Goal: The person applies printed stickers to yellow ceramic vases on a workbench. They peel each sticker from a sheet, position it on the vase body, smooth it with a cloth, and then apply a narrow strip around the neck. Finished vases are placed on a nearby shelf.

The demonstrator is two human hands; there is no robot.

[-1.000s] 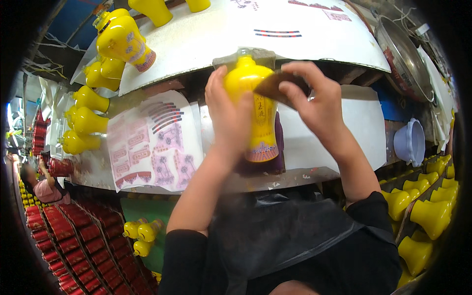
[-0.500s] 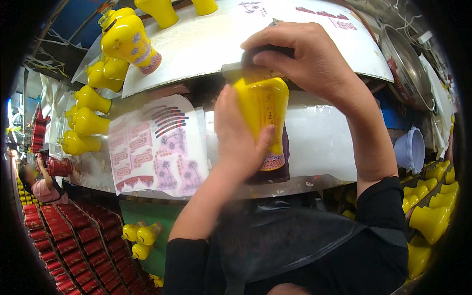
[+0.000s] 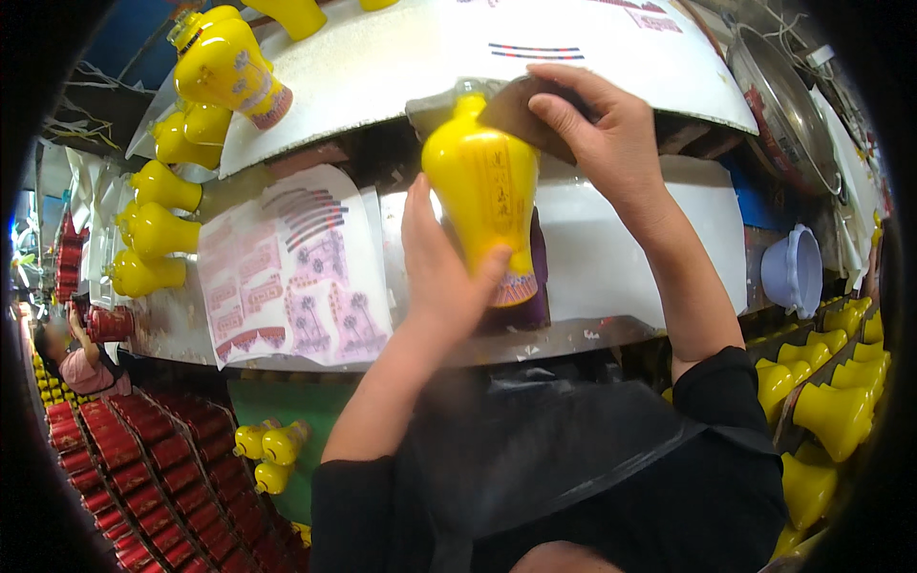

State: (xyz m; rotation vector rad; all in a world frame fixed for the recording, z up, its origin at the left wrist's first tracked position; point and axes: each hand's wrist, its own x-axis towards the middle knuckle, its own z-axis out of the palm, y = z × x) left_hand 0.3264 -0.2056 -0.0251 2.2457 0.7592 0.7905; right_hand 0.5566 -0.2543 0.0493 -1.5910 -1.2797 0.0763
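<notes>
A glossy yellow bottle [image 3: 478, 177] with a clear neck lies in front of me, its neck pointing away. Upright dark lettering runs down its face, and a patterned band circles its base. My left hand [image 3: 444, 267] is closed on the bottle's left side, with the thumb over the lower front. Between the fingers and thumb of my right hand [image 3: 607, 129] is a flat dark scraper [image 3: 535, 115], at the bottle's right shoulder. A purple support [image 3: 540, 277] shows under the bottle. Left of it lies a sheet of printed decals [image 3: 277, 267].
Two dark striped strips [image 3: 535, 52] lie on the white board [image 3: 382, 76] beyond. A decorated yellow bottle [image 3: 224, 67] stands at the far left, near several plain ones. A metal basin [image 3: 778, 105] and lilac tub [image 3: 793, 272] are on the right. Another person [image 3: 81, 358] works far left.
My right hand and the scraper have drawn back right from the bottle's neck, which now shows. The bottle sits slightly further left in view. Two striped strips beyond are now visible.
</notes>
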